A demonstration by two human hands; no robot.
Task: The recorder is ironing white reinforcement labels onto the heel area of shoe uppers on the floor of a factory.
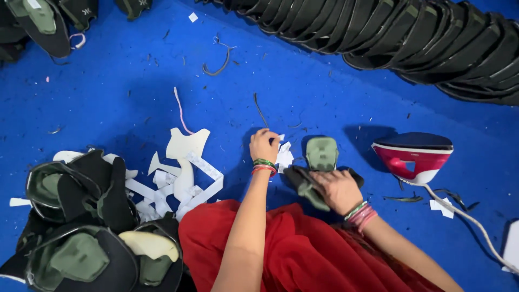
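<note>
Few labels lie before me, and no packages, signs or screens. A small white paper slip [284,156] — it may be a label or backing paper, I cannot tell — sits crumpled under the fingertips of my left hand [263,145]. Long white paper strips [203,178] lie tangled on the blue floor [124,92] to the left. Another small white square scrap [193,17] rests far up the floor — well apart.

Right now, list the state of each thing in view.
Left hand: pinching white paper scraps.
Right hand: pressing down on black-and-green shoe upper piece.
Red-and-white clothes iron: standing apart, untouched, cord attached.
White paper strips: scattered loose.
Row of black pieces: stacked overlapping.
</note>
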